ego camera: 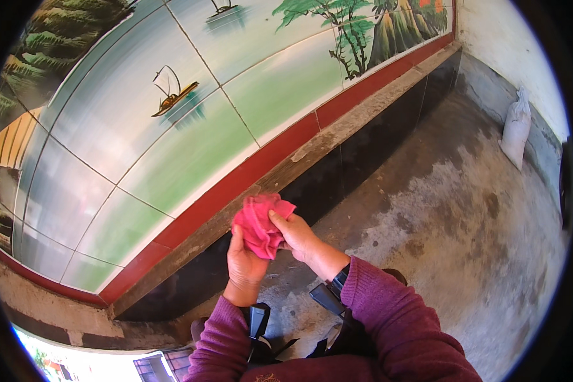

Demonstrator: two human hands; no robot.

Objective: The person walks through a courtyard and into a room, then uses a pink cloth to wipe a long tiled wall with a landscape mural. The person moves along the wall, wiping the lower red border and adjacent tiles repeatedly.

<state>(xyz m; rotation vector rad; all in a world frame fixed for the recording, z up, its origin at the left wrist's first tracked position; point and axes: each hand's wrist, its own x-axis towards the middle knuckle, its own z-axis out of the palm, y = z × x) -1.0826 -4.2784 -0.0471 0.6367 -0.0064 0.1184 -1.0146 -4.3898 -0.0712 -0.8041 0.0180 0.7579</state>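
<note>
A crumpled pink cloth (260,224) is held between my two hands in front of the wall. My left hand (246,267) grips its lower left side, thumb pointing up along the edge. On the right side, my right hand (298,238) pinches the cloth with the thumb on top; its other fingers are mostly hidden. Behind the cloth runs a narrow, worn ledge (315,149) beneath a painted tile mural (186,138). The mural shows sailboats, water and trees, and a red tile border (267,164) lines its lower edge.
Black tiles (310,191) face the wall base below the ledge. The concrete floor (439,248) is stained and looks patchily damp. A pale filled sack (515,129), tied at the top, leans against the right wall. Bright daylight shows at the lower left.
</note>
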